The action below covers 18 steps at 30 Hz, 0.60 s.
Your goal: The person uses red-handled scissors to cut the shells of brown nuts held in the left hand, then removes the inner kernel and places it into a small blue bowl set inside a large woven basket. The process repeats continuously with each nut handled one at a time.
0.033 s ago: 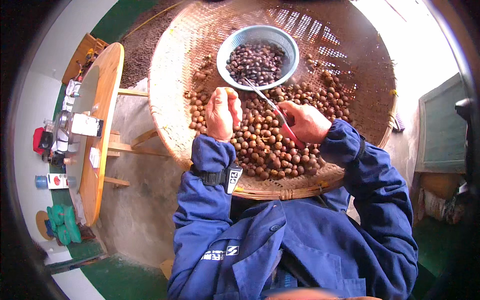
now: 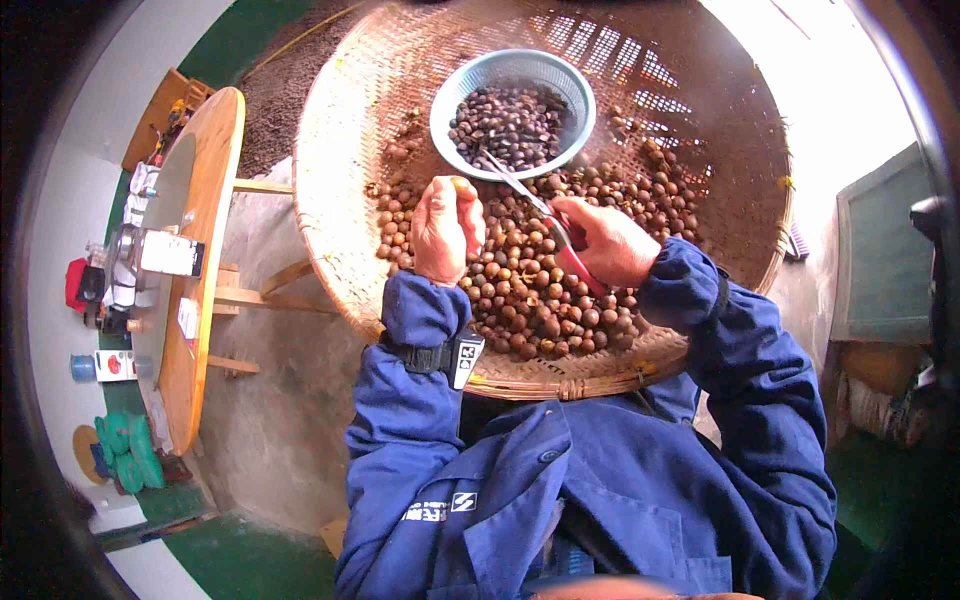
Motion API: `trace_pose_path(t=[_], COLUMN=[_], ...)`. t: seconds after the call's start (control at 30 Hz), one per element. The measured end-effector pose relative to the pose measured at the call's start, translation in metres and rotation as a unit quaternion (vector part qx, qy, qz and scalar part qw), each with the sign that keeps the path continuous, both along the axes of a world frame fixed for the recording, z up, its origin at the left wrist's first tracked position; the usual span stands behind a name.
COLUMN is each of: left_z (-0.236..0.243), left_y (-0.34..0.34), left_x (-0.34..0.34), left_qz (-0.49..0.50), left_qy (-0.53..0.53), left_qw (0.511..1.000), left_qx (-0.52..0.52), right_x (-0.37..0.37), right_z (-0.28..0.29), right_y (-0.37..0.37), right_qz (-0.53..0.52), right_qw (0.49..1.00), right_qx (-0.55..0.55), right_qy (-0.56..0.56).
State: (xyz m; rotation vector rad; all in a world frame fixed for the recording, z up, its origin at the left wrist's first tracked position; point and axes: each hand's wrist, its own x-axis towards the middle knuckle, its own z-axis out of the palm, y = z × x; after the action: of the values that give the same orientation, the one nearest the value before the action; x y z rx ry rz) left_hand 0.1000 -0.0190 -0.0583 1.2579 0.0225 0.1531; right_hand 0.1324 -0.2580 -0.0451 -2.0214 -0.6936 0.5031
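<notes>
My left hand [image 2: 441, 230] is raised over the near left of a wide woven bamboo tray [image 2: 345, 130], fingers pinched around a small round brown nut [image 2: 460, 184]. In my right hand [image 2: 612, 243] is a pair of scissors [image 2: 520, 188] with red handles. Its blades point up and left, just right of my left fingertips, with the tips in front of the blue basket's near rim. Loose brown nuts [image 2: 540, 285] lie heaped on the tray below and between my hands. Farther back, the light-blue plastic basket [image 2: 443, 125] holds many dark, shiny nuts or seeds.
A round wooden table [image 2: 225, 200] stands to the left, with a phone [image 2: 172, 252] and other small items around it. Green bundled material [image 2: 128, 450] lies at the lower left. At the right is a grey-green panel [image 2: 885, 250]. The tray's near rim is by my body.
The scissor blades look slightly more parted. My hands stay nearly where they were, and the view has shifted a little.
</notes>
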Motion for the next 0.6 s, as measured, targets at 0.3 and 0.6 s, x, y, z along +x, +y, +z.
trace_pose_path(t=[0.3,0.6], left_z=[-0.008,-0.009], left_y=[-0.017,-0.017], left_x=[-0.008,-0.006], left_qz=[-0.047,-0.074], left_qy=[-0.039,-0.046], left_qw=[0.998,0.996], left_qx=[0.028,0.031], right_x=[-0.008,-0.005], right_z=[-0.008,-0.016], right_y=[0.005,0.006], right_qz=[0.013,0.043], right_qw=[0.983,0.981], right_qx=[0.078,0.080], right_qy=[-0.164,-0.171])
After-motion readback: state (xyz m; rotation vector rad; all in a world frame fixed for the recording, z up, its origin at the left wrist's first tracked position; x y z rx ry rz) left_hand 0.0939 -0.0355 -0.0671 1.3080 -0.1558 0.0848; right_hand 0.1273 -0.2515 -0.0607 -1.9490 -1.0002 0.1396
